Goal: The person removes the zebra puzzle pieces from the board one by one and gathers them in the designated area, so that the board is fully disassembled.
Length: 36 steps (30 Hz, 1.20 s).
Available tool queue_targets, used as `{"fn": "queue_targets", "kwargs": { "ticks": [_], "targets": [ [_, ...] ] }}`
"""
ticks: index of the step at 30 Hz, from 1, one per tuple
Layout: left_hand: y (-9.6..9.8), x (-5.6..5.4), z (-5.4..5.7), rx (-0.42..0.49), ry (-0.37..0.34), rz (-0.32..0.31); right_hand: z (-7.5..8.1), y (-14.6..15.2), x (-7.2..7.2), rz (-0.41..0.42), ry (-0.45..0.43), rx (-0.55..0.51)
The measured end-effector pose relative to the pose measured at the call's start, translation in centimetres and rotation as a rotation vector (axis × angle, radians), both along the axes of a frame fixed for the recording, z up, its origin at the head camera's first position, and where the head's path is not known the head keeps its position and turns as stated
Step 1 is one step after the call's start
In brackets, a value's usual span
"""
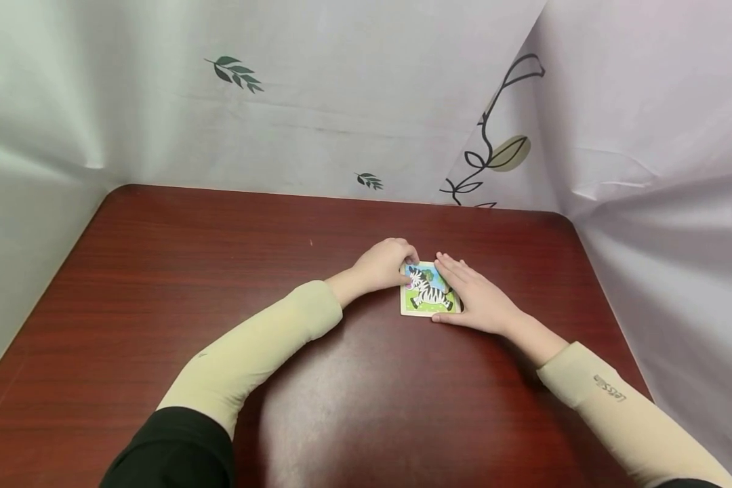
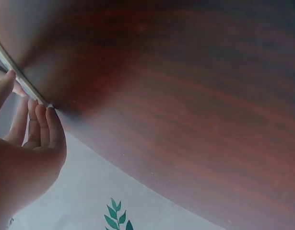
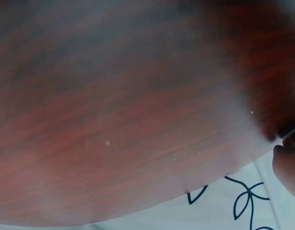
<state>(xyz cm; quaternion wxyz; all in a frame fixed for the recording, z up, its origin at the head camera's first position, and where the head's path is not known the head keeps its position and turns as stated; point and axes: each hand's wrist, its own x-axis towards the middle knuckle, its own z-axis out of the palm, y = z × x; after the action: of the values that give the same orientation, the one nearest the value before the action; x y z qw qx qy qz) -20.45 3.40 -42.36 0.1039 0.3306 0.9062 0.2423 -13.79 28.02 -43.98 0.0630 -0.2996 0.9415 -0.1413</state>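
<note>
- The zebra board [image 1: 428, 295] lies on the table [image 1: 232, 264], between your hands.
- Your left hand [image 1: 383, 264] grips its upper-left corner, fingers bent.
- Your right hand [image 1: 483, 297] spreads along its right side, fingers straight.
- The zebra picture looks mostly whole; you can't tell whether anything remains to fit.

a picture board [image 1: 428, 293] lies on the bench [image 1: 219, 251] between my left fingers [image 1: 406, 250], at its left edge, and my right fingers [image 1: 455, 272], at its right; sheeting [image 1: 317, 115] hangs behind and on both sides.
</note>
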Motion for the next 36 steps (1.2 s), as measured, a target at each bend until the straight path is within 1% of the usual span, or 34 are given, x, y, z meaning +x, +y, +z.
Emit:
{"fn": "queue_targets", "kwargs": {
  "ticks": [8, 19, 23, 28, 36],
  "targets": [
    [0.3, -0.1, -0.4, -0.002, 0.007, 0.020, 0.2, 0.4, -0.2, 0.015, -0.009, -0.006],
    [0.6, 0.1, -0.4, 0.015, -0.016, 0.034, 0.4, 1.2, -0.5, 0.037, -0.045, 0.013],
    [0.6, 0.2, -0.4, 0.030, -0.026, 0.043, 0.4, 1.4, -0.5, 0.029, -0.039, 0.034],
    [0.5, 0.3, -0.3, 0.038, -0.014, 0.041, 0.3, 1.4, -0.5, 0.015, -0.026, 0.061],
    [0.3, 0.4, -0.1, 0.044, -0.001, 0.035, 0.0, 1.4, -0.7, 0.028, 0.002, 0.068]
  ]
}}
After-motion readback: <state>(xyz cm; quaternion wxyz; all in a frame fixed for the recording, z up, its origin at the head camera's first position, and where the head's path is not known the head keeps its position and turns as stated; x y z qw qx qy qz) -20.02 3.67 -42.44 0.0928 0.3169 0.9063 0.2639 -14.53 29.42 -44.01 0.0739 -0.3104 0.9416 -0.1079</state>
